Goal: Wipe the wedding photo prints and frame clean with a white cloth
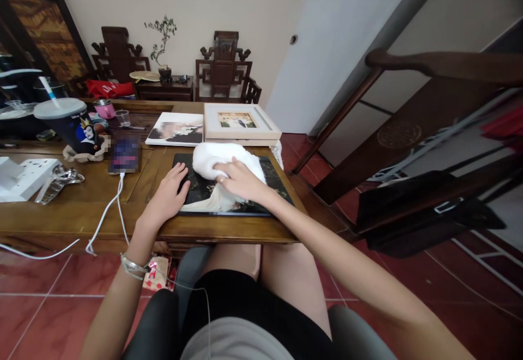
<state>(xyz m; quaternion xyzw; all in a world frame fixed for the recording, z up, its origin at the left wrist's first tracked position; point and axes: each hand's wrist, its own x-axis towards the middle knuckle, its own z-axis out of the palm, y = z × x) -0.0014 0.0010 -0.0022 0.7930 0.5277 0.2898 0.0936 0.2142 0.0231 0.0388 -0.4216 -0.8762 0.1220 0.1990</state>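
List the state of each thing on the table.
left hand: open, flat on the dark photo panel.
right hand: curled on the white cloth.
white cloth: bunched, on the panel.
dark photo panel: flat, partly covered.
phone: flat, screen lit, cable plugged in.
lidded cup: upright, straw in.
framed picture: lying face up.
small glass: upright, looks empty.

Red-tiled floor [61, 278], carved wooden chairs [224, 66]

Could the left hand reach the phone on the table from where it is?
Probably yes. The left hand lies flat on the dark photo panel, and the phone sits close by to its left on bare wood; only its white cable trails nearby.
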